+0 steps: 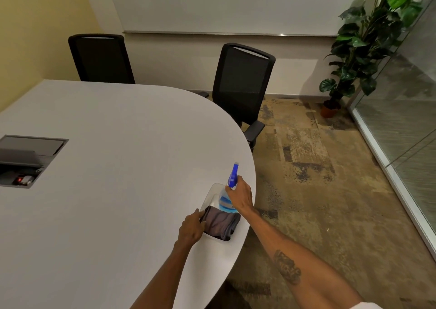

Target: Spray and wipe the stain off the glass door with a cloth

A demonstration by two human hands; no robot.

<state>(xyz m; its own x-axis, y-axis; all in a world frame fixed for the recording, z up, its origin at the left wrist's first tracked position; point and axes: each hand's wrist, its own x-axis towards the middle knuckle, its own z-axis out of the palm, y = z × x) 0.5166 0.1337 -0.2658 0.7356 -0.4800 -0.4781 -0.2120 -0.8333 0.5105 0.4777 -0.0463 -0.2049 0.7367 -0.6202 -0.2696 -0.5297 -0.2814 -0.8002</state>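
A clear spray bottle (226,201) with blue liquid and a blue trigger head stands in a shallow white tray (212,194) near the right edge of the white table (106,155). My right hand (241,196) is wrapped around the bottle's neck. A folded grey cloth (223,223) lies in the same tray, just in front of the bottle. My left hand (192,228) rests at the cloth's left edge, fingers closed on it. The glass wall (405,120) with its frosted panels runs along the right side of the room.
Two black mesh office chairs (243,84) stand at the table's far side. A potted plant (358,56) fills the far right corner by the glass. A cable box (26,160) is sunk into the table at left. Patterned carpet (318,190) lies between table and glass.
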